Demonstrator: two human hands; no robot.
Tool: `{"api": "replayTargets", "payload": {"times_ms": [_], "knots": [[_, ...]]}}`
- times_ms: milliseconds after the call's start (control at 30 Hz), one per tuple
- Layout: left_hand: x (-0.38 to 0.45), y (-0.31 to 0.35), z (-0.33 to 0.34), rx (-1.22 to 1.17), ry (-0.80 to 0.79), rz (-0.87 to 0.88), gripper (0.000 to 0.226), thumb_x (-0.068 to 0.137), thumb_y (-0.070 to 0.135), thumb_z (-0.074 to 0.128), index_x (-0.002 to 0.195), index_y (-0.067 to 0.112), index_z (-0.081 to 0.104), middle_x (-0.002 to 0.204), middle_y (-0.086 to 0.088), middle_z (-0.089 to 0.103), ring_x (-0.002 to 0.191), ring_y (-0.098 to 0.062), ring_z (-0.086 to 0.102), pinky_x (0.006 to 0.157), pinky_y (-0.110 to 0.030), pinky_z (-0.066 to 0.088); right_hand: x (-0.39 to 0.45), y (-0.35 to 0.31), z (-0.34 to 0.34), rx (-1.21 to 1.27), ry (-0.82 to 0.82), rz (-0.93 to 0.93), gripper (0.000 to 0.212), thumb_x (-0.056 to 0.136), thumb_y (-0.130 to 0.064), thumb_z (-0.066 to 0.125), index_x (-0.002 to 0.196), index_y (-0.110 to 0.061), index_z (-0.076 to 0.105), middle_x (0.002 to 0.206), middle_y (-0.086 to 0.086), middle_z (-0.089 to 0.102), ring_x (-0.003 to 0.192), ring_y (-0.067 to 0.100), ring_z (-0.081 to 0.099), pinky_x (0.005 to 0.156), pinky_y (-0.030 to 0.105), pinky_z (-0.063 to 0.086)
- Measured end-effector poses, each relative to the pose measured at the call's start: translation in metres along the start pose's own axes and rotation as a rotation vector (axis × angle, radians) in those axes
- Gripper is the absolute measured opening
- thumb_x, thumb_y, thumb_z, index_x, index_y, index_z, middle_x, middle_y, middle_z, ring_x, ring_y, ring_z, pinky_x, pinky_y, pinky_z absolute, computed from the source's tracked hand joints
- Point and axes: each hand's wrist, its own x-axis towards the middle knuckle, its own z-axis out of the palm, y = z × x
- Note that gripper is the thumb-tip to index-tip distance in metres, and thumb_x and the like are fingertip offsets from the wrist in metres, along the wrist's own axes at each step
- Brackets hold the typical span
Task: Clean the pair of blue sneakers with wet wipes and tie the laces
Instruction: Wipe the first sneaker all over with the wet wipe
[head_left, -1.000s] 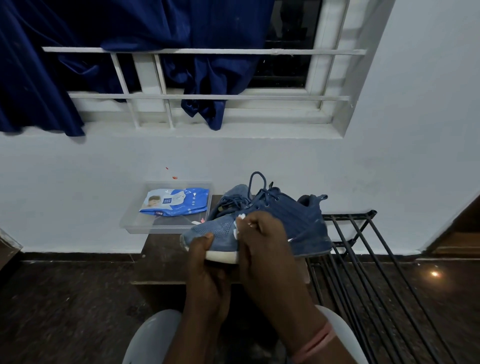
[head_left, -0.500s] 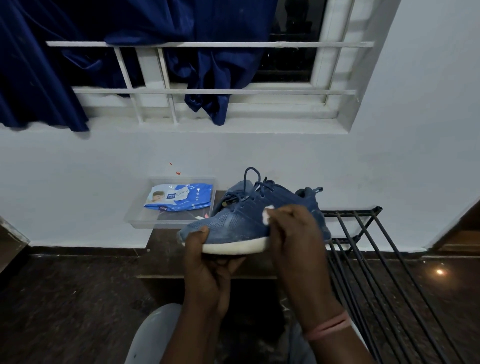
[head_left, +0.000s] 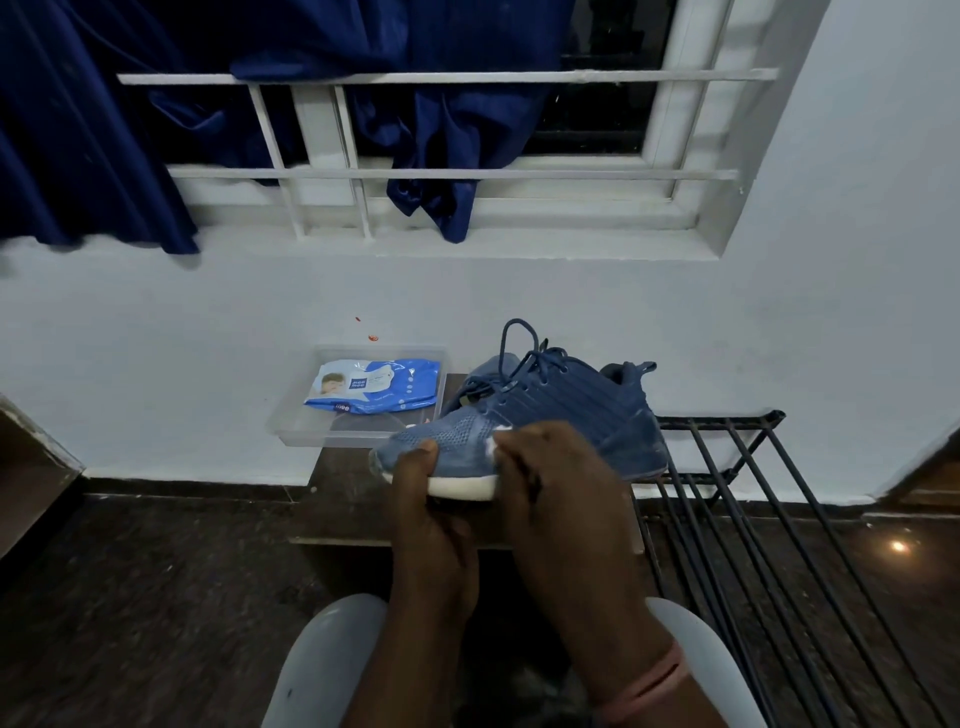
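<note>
Head view: left hand (head_left: 431, 514) grips sneaker (head_left: 550, 415) toe; right hand (head_left: 556, 478) presses wipe (head_left: 497, 435).

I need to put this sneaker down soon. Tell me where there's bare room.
Bare dark bench top lies in front of the clear tray, left of the held sneaker. The tray's near floor, before the wipes pack, is also free. Behind the sneaker, between the tray and the black rack, it is crowded.
</note>
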Motion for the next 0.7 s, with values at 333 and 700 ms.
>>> {"api": "replayTargets", "payload": {"times_ms": [333,700], "knots": [[-0.004,-0.003,-0.001,-0.077,-0.023,-0.048,0.038,0.084,0.035,0.057,0.109,0.013,0.075,0.105,-0.013,0.075,0.090,-0.026,0.072,0.082,-0.039,0.056,-0.004,-0.011,0.001,-0.048,-0.050,-0.017,0.012,0.086,-0.010,0.067,0.093,-0.016,0.074,0.090,-0.001,0.065,0.078,0.011,0.059,0.071,0.014,0.037],[0.001,0.008,0.002,-0.060,-0.059,-0.029,0.048,0.086,0.031,0.055,0.127,0.009,0.065,0.124,-0.020,0.070,0.110,-0.035,0.067,0.098,-0.049,0.050,0.002,0.001,-0.010,0.045,-0.074,-0.054,0.021,0.088,-0.018,0.058,0.099,-0.016,0.075,0.092,-0.004,0.065,0.083,0.011,0.057,0.072,0.018,0.043]]}}
